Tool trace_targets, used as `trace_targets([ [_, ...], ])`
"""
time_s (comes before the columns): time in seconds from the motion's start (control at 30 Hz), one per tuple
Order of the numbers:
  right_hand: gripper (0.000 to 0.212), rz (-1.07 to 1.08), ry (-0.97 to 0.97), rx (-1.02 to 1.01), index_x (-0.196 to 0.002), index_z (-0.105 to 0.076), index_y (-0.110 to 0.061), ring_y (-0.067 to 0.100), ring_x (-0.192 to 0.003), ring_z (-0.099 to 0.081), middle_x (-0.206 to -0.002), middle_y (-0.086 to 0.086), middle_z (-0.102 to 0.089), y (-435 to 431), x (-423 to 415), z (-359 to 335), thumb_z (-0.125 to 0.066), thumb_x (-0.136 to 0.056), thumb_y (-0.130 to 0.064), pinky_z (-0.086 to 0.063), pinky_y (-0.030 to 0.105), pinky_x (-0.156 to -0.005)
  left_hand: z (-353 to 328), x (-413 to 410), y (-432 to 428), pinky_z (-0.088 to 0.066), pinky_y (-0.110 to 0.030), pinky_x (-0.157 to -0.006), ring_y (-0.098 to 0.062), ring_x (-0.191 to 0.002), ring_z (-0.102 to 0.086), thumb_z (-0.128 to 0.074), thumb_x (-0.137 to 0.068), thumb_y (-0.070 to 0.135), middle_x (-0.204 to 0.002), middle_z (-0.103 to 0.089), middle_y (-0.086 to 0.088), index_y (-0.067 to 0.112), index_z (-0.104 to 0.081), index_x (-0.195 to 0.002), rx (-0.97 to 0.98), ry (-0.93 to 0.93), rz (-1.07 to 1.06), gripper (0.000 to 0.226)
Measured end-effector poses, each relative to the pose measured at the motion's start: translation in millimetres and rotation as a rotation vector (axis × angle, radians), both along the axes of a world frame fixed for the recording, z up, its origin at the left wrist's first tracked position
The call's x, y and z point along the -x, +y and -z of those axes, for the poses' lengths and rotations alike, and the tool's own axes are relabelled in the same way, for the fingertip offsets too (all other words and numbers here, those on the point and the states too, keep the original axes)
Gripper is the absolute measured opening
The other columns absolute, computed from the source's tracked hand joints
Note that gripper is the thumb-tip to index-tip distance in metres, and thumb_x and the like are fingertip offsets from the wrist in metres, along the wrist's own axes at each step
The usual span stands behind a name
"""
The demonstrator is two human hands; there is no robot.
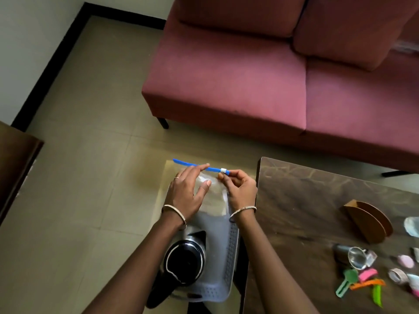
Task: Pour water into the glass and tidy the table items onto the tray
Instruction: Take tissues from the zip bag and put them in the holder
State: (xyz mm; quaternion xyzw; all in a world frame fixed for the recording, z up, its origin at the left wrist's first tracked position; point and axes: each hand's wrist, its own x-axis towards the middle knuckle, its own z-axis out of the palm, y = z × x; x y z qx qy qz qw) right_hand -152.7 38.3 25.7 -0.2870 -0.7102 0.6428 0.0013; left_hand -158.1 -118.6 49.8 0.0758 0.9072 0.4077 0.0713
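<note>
A clear zip bag (210, 200) with a blue zipper strip (192, 164) and a white slider (223, 170) is held up over a grey perforated tray (229, 252). My left hand (186, 193) grips the bag's upper left part, fingers along the blue strip. My right hand (240, 189) pinches the white slider at the strip's right end. A black-lidded steel kettle (184, 261) stands in the tray below my arms. A clear glass (359, 257) lies on its side on the dark wooden table (306, 200) at the right.
A wooden napkin holder (368, 220) stands on the table. Several small coloured clips (362, 283) and pale items lie near the right edge. A red sofa (272, 75) fills the far side. A dark wooden furniture corner (15, 159) juts in at the left. Beige tiles cover the floor.
</note>
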Motion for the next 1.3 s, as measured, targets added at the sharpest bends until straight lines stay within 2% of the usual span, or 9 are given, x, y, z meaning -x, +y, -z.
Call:
trace_targets([
  [0.17,0.006,-0.092,0.183,-0.12,-0.082,-0.074,-0.007,0.013,-0.075,-0.073,-0.081,0.004,-0.077,-2.5,-52.8,-79.9,-0.079,-0.081,-0.004,-0.059,0.027,-0.074,-72.0,-32.1,10.5,-0.041,-0.046,-0.105,-0.02,-0.134,-0.046,-0.058,-0.093,0.037,-0.13,-0.062,0.007,0.028,-0.064,-0.125,-0.031,0.19,0.059,0.034],
  [0.4,0.008,-0.226,0.414,-0.298,-0.09,-0.078,-0.01,0.001,-0.078,-0.071,-0.085,-0.006,-0.077,6.4,-123.9,-174.4,-0.079,-0.082,-0.008,-0.053,0.015,-0.073,-166.4,-97.9,16.3,-0.038,-0.058,-0.101,-0.007,-0.121,-0.057,-0.071,-0.085,0.035,-0.096,-0.07,0.021,0.027,-0.074,-0.089,-0.144,0.309,-0.015,0.009],
  [0.5,0.007,-0.216,0.5,-0.342,-0.089,-0.078,-0.009,0.004,-0.079,-0.072,-0.085,-0.005,-0.077,10.3,-155.6,-203.4,-0.08,-0.082,-0.009,-0.056,0.02,-0.072,-196.6,-129.1,20.0,-0.037,-0.057,-0.103,-0.002,-0.115,-0.06,-0.074,-0.083,0.028,-0.093,-0.071,0.02,0.027,-0.073,-0.086,-0.187,0.347,-0.016,0.003],
  [0.63,0.006,-0.213,0.568,-0.502,-0.087,-0.078,-0.016,0.005,-0.076,-0.071,-0.083,-0.011,-0.076,16.3,-202.6,-237.1,-0.08,-0.082,-0.013,-0.056,0.04,-0.073,-230.1,-172.1,21.4,-0.038,-0.052,-0.106,0.001,-0.105,-0.063,-0.072,-0.084,0.026,-0.095,-0.07,0.02,0.024,-0.073,-0.085,-0.198,0.39,0.03,0.003],
  [0.77,0.005,-0.213,0.611,-0.46,-0.086,-0.077,-0.015,0.008,-0.078,-0.07,-0.083,-0.01,-0.075,30.9,-247.9,-267.9,-0.075,-0.085,-0.02,-0.057,0.037,-0.074,-254.7,-215.4,17.0,-0.041,-0.05,-0.102,-0.011,-0.091,-0.07,-0.068,-0.087,0.027,-0.091,-0.074,0.009,0.015,-0.073,-0.085,-0.141,0.425,0.026,0.013],
  [0.87,0.008,-0.209,0.645,-0.44,-0.087,-0.076,-0.022,0.007,-0.081,-0.07,-0.084,-0.013,-0.074,51.4,-284.4,-286.8,-0.072,-0.086,-0.029,-0.054,0.02,-0.075,-270.3,-251.5,23.7,-0.042,-0.044,-0.1,-0.011,-0.085,-0.069,-0.067,-0.089,0.029,-0.09,-0.073,0.009,0.014,-0.072,-0.086,-0.113,0.474,0.046,0.016],
  [1.03,0.003,-0.079,0.671,-0.234,-0.089,-0.073,-0.028,0.02,-0.082,-0.074,-0.085,-0.003,-0.077,97.7,-335.3,-300.7,-0.073,-0.089,-0.025,-0.059,0.037,-0.077,-279.9,-292.3,34.7,-0.044,-0.036,-0.092,-0.003,-0.082,-0.061,-0.065,-0.088,0.025,-0.088,-0.068,0.013,0.013,-0.071,-0.087,-0.122,0.506,0.043,0.013],
  [1.17,0.005,0.002,0.7,-0.189,-0.09,-0.072,-0.018,0.016,-0.081,-0.074,-0.084,-0.001,-0.077,133.2,-375.8,-306.4,-0.072,-0.09,-0.023,-0.057,0.022,-0.075,-281.7,-318.3,49.7,-0.041,-0.006,-0.079,-0.004,-0.078,-0.059,-0.062,-0.092,0.021,-0.086,-0.068,0.006,0.01,-0.067,-0.088,-0.157,0.539,0.091,0.014],
  [1.3,0.007,0.08,0.687,-0.12,-0.09,-0.071,-0.016,0.023,-0.082,-0.075,-0.085,0.005,-0.077,159.9,-404.0,-305.2,-0.072,-0.09,-0.023,-0.058,0.026,-0.075,-280.7,-330.6,77.3,-0.045,-0.004,-0.072,-0.002,-0.076,-0.059,-0.06,-0.092,0.022,-0.087,-0.067,0.003,0.01,-0.065,-0.091,-0.209,0.506,0.091,0.014],
])
